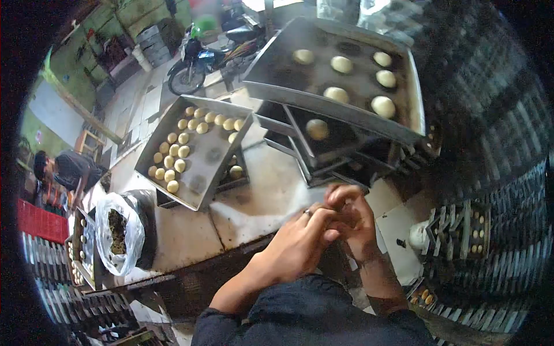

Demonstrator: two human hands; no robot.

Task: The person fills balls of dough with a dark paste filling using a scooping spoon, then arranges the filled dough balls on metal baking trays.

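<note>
The left hand (297, 245) and right hand (353, 222) met over the near edge of the table (254, 210), fingers curled and pressed together. Whatever lay between the palms was hidden, so I could not tell what they gripped, if anything. A ring (308, 213) sat on one finger of the left hand.

Nearest the hands, just beyond the fingertips, stood a dark tray (300, 124) tilted toward the person, with one pale, round, smooth dough ball (317, 129) on it. Above it, overlapping its far part, rested the large tray (271, 72), dark and greasy, bearing six dough balls (383, 106) of the same cream colour, spaced well apart in two loose rows.

To the left, well apart from the hands, lay a grey tray (213, 155) with about nineteen smaller yellowish balls (173, 164), packed along its far and left edges; its right half was bare but for dark round marks. Another tray sat beneath it, with two balls peeking out at the right side.

At the table's left corner stood a bag (118, 233) of clear plastic with dark filling inside. Farther left a person (69, 170) bent over. A motorbike (199, 57) was parked beyond the table.
</note>
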